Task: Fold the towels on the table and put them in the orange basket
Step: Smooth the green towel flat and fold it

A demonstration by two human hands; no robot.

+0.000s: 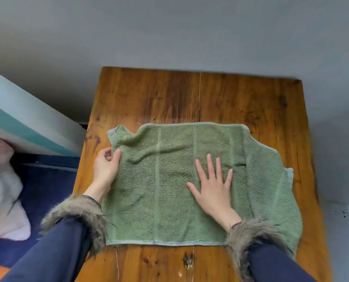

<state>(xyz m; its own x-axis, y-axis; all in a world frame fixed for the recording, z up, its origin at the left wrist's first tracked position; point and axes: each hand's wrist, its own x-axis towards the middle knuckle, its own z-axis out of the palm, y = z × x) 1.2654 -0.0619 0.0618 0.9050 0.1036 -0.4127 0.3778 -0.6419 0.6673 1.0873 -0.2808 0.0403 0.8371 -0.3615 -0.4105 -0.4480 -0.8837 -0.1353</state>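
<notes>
Green terry towel [169, 180] on worn wooden table [241, 98]; left hand [106, 169] pinches its left edge, right hand [214, 186] flat, fingers spread.

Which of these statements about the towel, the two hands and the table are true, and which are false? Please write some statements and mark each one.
1. The green towel lies on the wooden table. True.
2. The right hand rests flat on the towel with its fingers spread. True.
3. The left hand is lifted high above the table, away from the towel. False: it is at the towel's left edge, thumb on the cloth.
4. The towel is rolled into a tight tube. False: it is spread nearly flat, with an upper layer over a lower one that shows at the right.
5. Both sleeves have furry cuffs. True.
</notes>
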